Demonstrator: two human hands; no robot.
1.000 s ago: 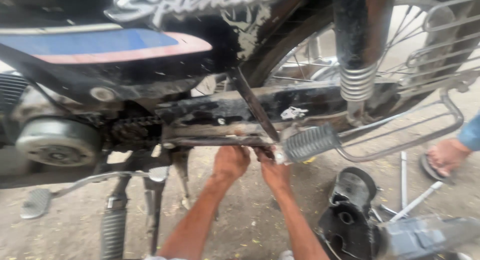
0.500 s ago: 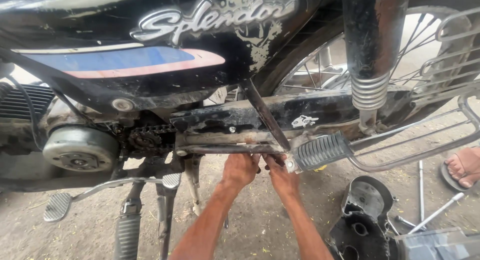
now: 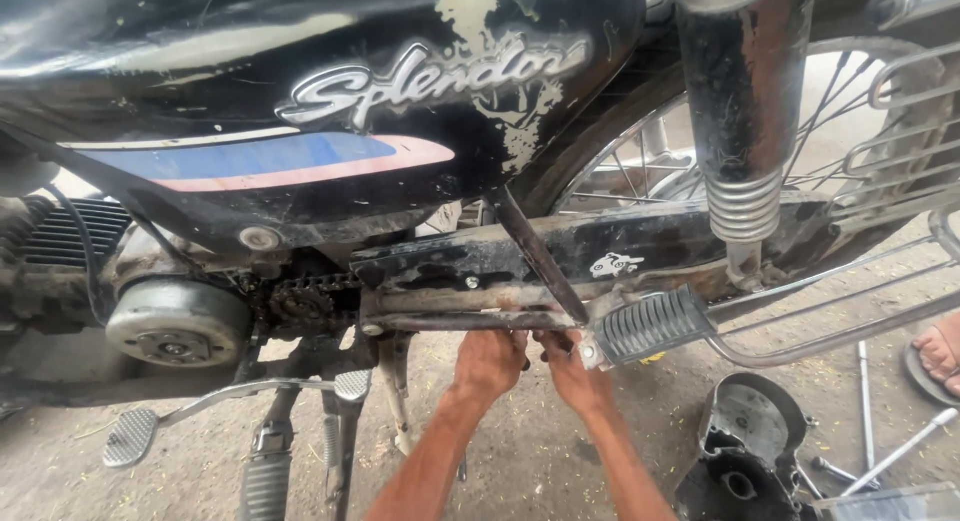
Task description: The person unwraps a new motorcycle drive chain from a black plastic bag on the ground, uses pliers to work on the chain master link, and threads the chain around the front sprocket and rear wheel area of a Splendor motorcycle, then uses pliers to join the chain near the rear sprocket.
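Under the motorcycle's chain cover (image 3: 600, 251), the left hand (image 3: 488, 361) curls closed against the rusty lower frame tube (image 3: 450, 321). Just beside it, the right hand (image 3: 572, 373) reaches up behind the ribbed footrest (image 3: 650, 326); its grip is hidden.

Glossy chipped side panel (image 3: 330, 111), ribbed rubber footrest (image 3: 650, 326)

Below the chain cover (image 3: 600, 251) both hands (image 3: 530, 366) meet, the footrest (image 3: 650, 326) just right, the sprocket (image 3: 300, 301) left, a removed casing (image 3: 745, 441) lower right.
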